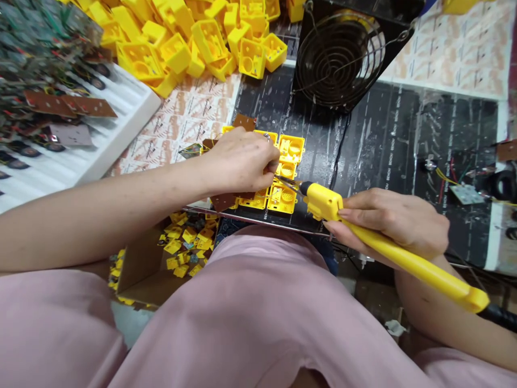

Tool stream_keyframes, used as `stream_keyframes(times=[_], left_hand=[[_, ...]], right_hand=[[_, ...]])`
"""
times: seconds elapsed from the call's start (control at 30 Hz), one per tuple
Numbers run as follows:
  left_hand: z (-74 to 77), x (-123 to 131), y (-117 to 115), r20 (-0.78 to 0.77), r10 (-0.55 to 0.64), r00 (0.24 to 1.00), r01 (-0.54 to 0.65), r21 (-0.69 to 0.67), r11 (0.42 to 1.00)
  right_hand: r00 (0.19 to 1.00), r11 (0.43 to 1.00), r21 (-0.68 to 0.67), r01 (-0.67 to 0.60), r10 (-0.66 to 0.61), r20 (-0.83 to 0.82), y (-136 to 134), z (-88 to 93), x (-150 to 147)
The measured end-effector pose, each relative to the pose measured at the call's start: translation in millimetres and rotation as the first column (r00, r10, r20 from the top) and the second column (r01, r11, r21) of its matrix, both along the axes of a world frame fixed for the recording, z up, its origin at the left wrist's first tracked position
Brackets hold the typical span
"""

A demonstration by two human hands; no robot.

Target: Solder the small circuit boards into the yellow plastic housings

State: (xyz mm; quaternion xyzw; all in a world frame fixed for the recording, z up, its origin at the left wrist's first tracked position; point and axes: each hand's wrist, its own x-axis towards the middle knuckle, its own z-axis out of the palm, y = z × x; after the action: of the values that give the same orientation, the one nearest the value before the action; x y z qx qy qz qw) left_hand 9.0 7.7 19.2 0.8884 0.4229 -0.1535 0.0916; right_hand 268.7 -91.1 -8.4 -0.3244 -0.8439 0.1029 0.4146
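My right hand is wrapped round a long yellow soldering gun, whose metal tip points left over the yellow plastic housings. These lie side by side in rows near the table's front edge. Above them my left hand is closed, thumb and fingers pinched near the tip; what the pinch holds, if anything, is hidden. Brown circuit boards stick out around the left hand, and one more brown board lies partly under the wrist.
A black fan with a wire guard stands at the back. Yellow housings are heaped at the back left. Wired boards fill a white foam tray. A cardboard box of yellow parts sits below the edge. A wired board lies right.
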Motion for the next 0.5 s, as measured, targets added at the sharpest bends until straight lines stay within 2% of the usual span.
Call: stream_keyframes(times=[0.07,0.13,0.3,0.5], left_hand=[[1.5,2,1,-0.025,0.003,1.000,-0.004,-0.009,1.000],[1.3,3,2,-0.015,-0.008,1.000,0.008,-0.008,1.000],[-2.2,-1,5,0.040,-0.045,0.998,0.045,0.000,0.999],[-0.2,2,4,0.002,-0.018,1.000,0.018,-0.003,1.000]], right_hand=[[0.995,0.995,0.046,-0.093,0.090,0.051,1,2.2,3],[0.994,0.994,0.035,-0.100,0.098,0.057,0,4.7,6],[0.993,0.995,-0.094,0.034,-0.023,0.114,-6,5.7,13],[0.998,0.997,-0.050,0.057,-0.057,-0.006,-6,-5.4,13]])
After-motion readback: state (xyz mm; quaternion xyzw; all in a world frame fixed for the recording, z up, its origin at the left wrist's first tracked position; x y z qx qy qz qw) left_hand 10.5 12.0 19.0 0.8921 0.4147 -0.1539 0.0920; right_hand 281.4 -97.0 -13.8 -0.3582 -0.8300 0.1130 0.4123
